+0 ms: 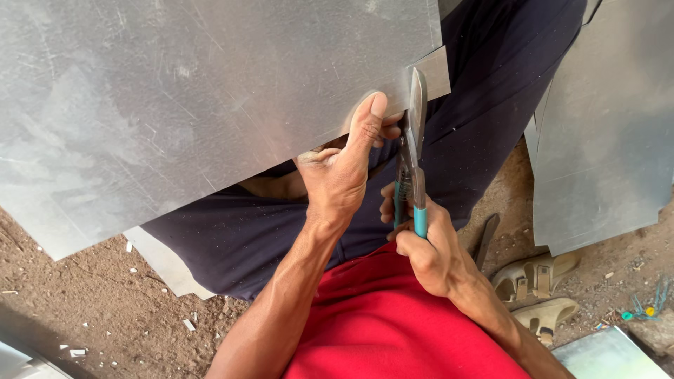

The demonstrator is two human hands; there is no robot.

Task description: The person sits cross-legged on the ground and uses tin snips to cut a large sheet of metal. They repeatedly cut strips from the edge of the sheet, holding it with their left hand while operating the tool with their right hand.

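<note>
Sheet: large flat metal sheet (pixel 182 91), dull grey, scuffed, resting across the lap above bare dirt.
Left hand (pixel 337 172): gripping the sheet's near edge, thumb pressed flat on top.
Right hand (pixel 428 245): clenched around teal handles of tin snips (pixel 413 151), blades biting the sheet edge beside a small square tab.
Nearby: second grey sheet (pixel 604 126) at right; beige strapped sandals (pixel 537 288) on soil.
</note>
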